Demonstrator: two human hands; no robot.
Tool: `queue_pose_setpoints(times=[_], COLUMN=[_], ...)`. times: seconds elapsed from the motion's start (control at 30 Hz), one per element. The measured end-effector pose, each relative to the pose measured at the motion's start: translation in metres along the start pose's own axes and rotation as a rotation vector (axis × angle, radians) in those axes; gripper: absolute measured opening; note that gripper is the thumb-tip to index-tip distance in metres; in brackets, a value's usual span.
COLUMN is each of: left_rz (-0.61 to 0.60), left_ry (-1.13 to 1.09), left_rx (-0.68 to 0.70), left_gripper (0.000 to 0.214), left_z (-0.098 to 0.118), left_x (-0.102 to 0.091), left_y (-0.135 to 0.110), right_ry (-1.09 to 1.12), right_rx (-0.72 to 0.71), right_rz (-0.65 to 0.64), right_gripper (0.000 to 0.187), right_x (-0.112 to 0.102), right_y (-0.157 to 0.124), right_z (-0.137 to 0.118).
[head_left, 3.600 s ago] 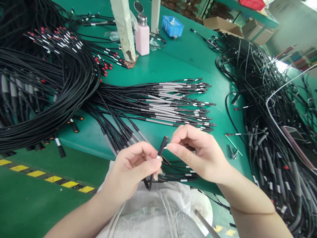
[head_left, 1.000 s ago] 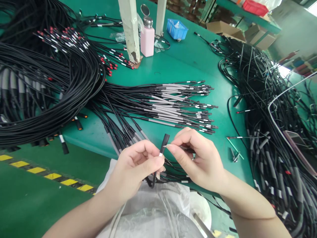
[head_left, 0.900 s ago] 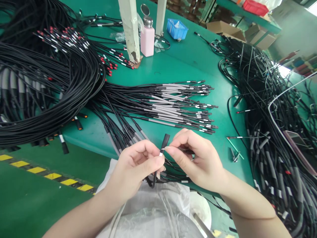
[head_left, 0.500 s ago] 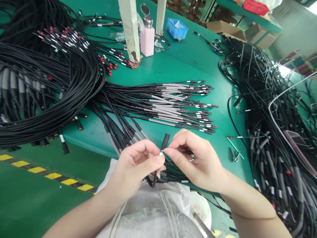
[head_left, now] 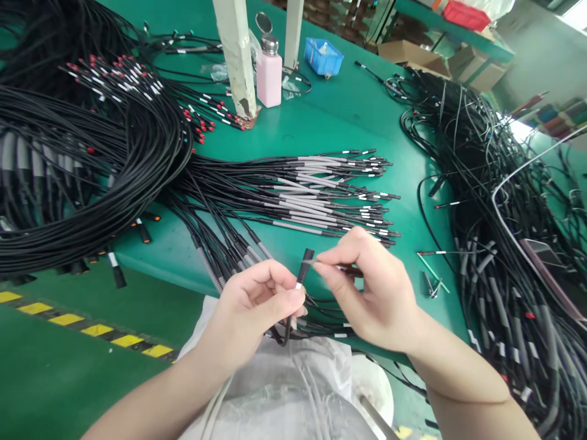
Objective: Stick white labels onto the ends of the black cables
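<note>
My left hand (head_left: 250,302) is closed around a thin black cable, pinching it just below a white band so that its black end piece (head_left: 306,261) sticks up. My right hand (head_left: 367,287) is closed in a pinch, its fingertips at the side of that end piece; it seems to grip a thin tool, which I cannot make out. Both hands hover over the near edge of the green table (head_left: 321,116). Just beyond them lies a fanned bundle of black cables with grey ribbed sleeves and white bands (head_left: 321,195).
Thick coils of black cable (head_left: 82,171) cover the left; red-tipped ends (head_left: 137,79) lie behind. A tangled cable heap (head_left: 504,244) fills the right. A pink dispenser bottle (head_left: 268,73), a post (head_left: 236,55) and a blue bin (head_left: 323,56) stand at the back. A plastic bag (head_left: 284,391) lies below my hands.
My right hand's pinch has moved up from the white band to the side of the black end piece. The left hand keeps its hold.
</note>
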State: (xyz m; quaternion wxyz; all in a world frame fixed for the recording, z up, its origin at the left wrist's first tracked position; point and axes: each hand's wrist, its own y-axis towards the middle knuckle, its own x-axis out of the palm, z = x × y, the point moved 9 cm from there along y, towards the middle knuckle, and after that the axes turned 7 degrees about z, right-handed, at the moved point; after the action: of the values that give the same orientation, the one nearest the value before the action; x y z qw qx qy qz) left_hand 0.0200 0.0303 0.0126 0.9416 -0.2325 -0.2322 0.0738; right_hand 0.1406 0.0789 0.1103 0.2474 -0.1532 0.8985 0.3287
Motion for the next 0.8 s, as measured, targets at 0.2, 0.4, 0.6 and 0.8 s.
queue_pose_setpoints(times=[0.2,0.4,0.6,0.8], left_rz=[-0.310,-0.681,-0.631,-0.404], left_ry=[0.377,0.895,1.329,1.677], left_rx=[0.113,0.388,0.714,0.837], left_gripper=[0.006,0.023,0.024,0.033], left_z=[-0.004,-0.022,0.000,0.013], left_x=[0.031,0.085,0.114,0.143], left_y=[-0.002,-0.005,0.042,0.101], right_ry=[-0.013,0.031,0.055,0.218], right_rx=[0.168,0.292,0.473,0.612], right_rz=[0.228,0.359,0.416,0.514], right_gripper=[0.007,0.009,0.022,0.028], right_x=[-0.036,-0.065,-0.095,-0.101], right_y=[0.010,0.016,-0.010,-0.042], right_z=[0.034,0.074,0.116,0.144])
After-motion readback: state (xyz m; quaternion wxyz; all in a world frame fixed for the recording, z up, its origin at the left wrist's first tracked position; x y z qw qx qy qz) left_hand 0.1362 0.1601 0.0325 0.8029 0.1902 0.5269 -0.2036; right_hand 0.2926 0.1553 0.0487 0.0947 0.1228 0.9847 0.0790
